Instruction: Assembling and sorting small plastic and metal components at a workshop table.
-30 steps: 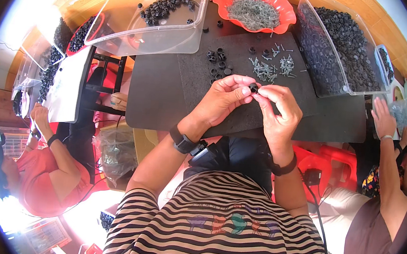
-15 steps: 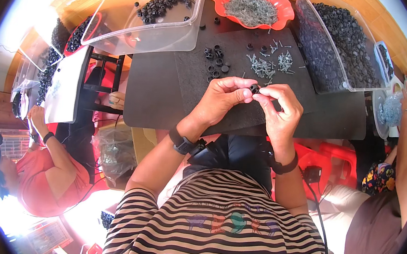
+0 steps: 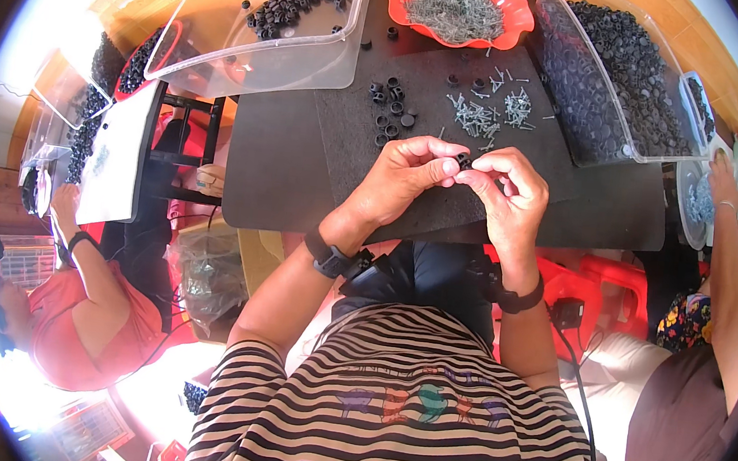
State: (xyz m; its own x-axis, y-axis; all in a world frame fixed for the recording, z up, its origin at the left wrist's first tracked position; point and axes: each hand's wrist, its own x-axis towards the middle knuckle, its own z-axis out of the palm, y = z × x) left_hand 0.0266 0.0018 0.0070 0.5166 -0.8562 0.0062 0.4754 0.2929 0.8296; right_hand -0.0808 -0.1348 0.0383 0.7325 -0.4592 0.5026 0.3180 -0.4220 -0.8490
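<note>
Between both hands, just over the dark mat (image 3: 436, 86), is a small round black plastic cap (image 3: 463, 160). My left hand (image 3: 402, 180) pinches it from the left with thumb and forefinger. From the right, the closed thumb and forefinger of my right hand (image 3: 511, 198) meet the cap; whether a screw is also between these fingertips is too small to tell. Several similar black caps (image 3: 396, 108) lie on the mat beyond my left hand. Straight ahead are loose silver screws (image 3: 476, 116), with another little pile of screws (image 3: 517, 109) to their right.
A red scalloped bowl (image 3: 520, 25) full of screws stands at the back. Transparent tubs hold black caps at the left (image 3: 312, 78) and right (image 3: 595, 119). One co-worker (image 3: 94, 320) sits at the left by a white board (image 3: 118, 162); another person's arm (image 3: 733, 283) reaches in at the right.
My hands stay almost in place, with the cap still between their fingertips. At the right, the other person's hand has moved lower, toward the bag there.
</note>
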